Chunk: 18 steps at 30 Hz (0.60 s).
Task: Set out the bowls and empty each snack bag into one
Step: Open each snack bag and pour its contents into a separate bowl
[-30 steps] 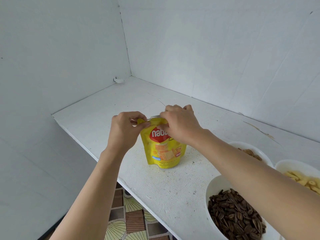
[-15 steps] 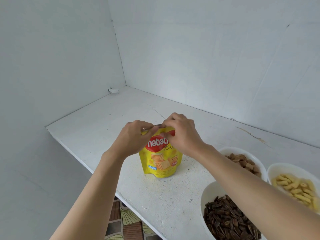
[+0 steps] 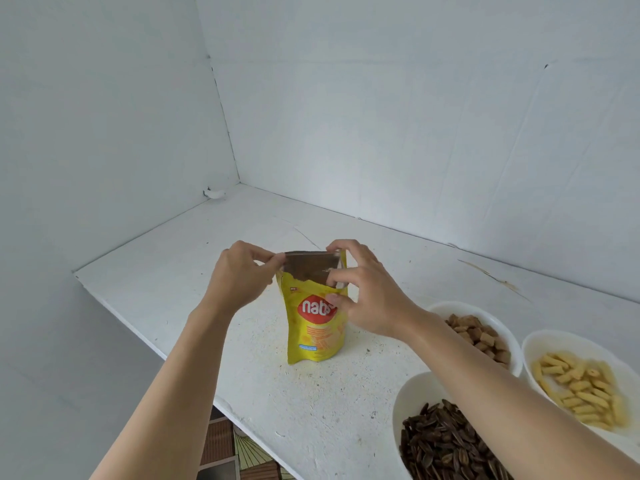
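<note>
Since half a second ago the two hands are sitting wider apart, and the top of the yellow stand-up foil snack pouch (image 3: 317,327), closed before, is now gaping and showing its dull brownish inner lining. The left hand (image 3: 239,277) is pinching the pouch's top left corner between thumb and curled fingers. The right hand (image 3: 367,292) is pinching the right side of the opening, with its lower fingers lying against the red logo on the front. The pouch is standing upright on the white speckled counter (image 3: 166,271), near the front edge and well left of the bowls. Three white round bowls are sitting close together at the right: the white bowl of brown square snacks (image 3: 450,308) farthest back, the white bowl of yellow tube snacks (image 3: 540,339) beside it, and the white bowl of dark striped seeds (image 3: 403,403) nearest, partly hidden by the right forearm. White walls are closing in the counter's corner, and a patterned tiled floor (image 3: 225,452) is showing below the edge
</note>
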{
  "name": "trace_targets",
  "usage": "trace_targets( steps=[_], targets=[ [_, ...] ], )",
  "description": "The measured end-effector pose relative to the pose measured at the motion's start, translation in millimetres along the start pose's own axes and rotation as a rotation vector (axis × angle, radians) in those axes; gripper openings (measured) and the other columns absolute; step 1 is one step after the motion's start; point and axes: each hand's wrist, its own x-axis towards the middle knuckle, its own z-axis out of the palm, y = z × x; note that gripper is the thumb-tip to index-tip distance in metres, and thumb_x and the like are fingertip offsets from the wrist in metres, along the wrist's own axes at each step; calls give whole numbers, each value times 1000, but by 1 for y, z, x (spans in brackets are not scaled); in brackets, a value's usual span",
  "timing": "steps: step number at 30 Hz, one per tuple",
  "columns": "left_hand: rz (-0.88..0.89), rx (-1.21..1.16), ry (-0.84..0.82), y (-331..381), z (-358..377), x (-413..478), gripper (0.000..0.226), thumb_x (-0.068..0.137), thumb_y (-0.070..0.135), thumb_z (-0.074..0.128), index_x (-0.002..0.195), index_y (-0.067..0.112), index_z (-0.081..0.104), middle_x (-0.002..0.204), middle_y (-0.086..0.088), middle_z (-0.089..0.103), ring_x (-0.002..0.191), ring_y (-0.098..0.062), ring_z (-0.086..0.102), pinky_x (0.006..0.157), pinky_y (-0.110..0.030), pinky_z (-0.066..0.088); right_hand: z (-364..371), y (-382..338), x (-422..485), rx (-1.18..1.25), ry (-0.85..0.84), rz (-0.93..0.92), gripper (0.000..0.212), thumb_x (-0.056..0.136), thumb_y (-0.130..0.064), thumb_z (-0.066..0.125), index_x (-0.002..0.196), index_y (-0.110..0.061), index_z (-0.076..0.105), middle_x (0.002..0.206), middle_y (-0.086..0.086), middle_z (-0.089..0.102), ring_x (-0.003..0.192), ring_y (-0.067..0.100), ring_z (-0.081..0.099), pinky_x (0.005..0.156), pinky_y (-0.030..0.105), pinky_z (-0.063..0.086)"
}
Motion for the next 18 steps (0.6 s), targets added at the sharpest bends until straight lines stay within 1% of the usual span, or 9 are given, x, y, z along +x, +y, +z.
trace_targets(
  steps=[2, 4, 5, 8, 10, 12, 13, 15, 18],
  targets=[
    [-9, -11, -8, 0, 0, 0, 25, 98, 37, 66, 98, 20, 84, 75, 3, 73, 69, -5, 58, 53, -23, 38, -2, 0, 0, 1, 17, -1, 16, 87, -22, 76, 80, -28, 64, 144, -9, 39, 133, 11, 36, 111, 48, 37],
    [22, -25, -44, 5, 4, -2, 15, 95, 27, 70, 96, 23, 84, 90, 4, 75, 75, -9, 63, 56, -22, 42, -2, 1, 2, 5, 53, 1, 9, 85, -21, 77, 82, -22, 69, 143, -7, 42, 135, 11, 35, 110, 48, 38],
    [43, -40, -67, 8, 4, -3, 15, 93, 21, 70, 97, 26, 84, 99, 6, 74, 78, -12, 65, 60, -22, 46, -1, 1, 3, 12, 72, -1, 8, 84, -20, 78, 83, -21, 70, 142, -7, 44, 135, 11, 35, 110, 48, 39],
    [109, -69, -186, 14, 7, -5, 32, 92, 10, 63, 107, 31, 82, 117, 8, 72, 93, -18, 68, 77, -31, 57, 0, 2, 8, 11, 107, -29, 7, 83, -22, 77, 85, -20, 70, 129, -9, 53, 128, 9, 40, 107, 48, 39],
    [122, -68, -246, 19, 8, -6, 39, 93, 6, 58, 112, 32, 80, 119, 9, 73, 100, -17, 68, 87, -36, 59, 1, 3, 11, -24, 104, -63, 7, 83, -22, 75, 85, -19, 68, 114, -10, 58, 122, 9, 44, 104, 49, 40],
    [116, -47, -252, 24, 9, -7, 41, 93, 6, 55, 112, 32, 80, 114, 9, 75, 96, -16, 71, 86, -36, 61, 2, 2, 14, -44, 81, -81, 7, 85, -21, 73, 86, -19, 66, 103, -9, 60, 117, 9, 44, 102, 47, 41],
    [106, -40, -246, 26, 9, -7, 41, 93, 5, 54, 111, 31, 81, 110, 8, 76, 93, -17, 72, 83, -35, 62, 2, 2, 15, -49, 60, -79, 7, 86, -20, 72, 85, -19, 65, 102, -9, 60, 116, 9, 42, 102, 45, 42],
    [73, -53, -233, 25, 7, -5, 41, 94, 2, 52, 108, 27, 82, 100, 3, 77, 85, -18, 72, 75, -31, 61, -1, 3, 15, -59, -8, -64, 11, 89, -18, 69, 82, -19, 61, 109, -7, 58, 121, 9, 40, 104, 40, 41],
    [-9, -161, -143, 14, -2, 0, 42, 92, -5, 51, 94, 22, 82, 66, -4, 73, 53, -10, 61, 60, -24, 54, -10, 6, 13, -10, -121, -65, 20, 94, -17, 64, 77, -19, 56, 120, -6, 56, 130, 10, 39, 105, 32, 39]
  ],
)
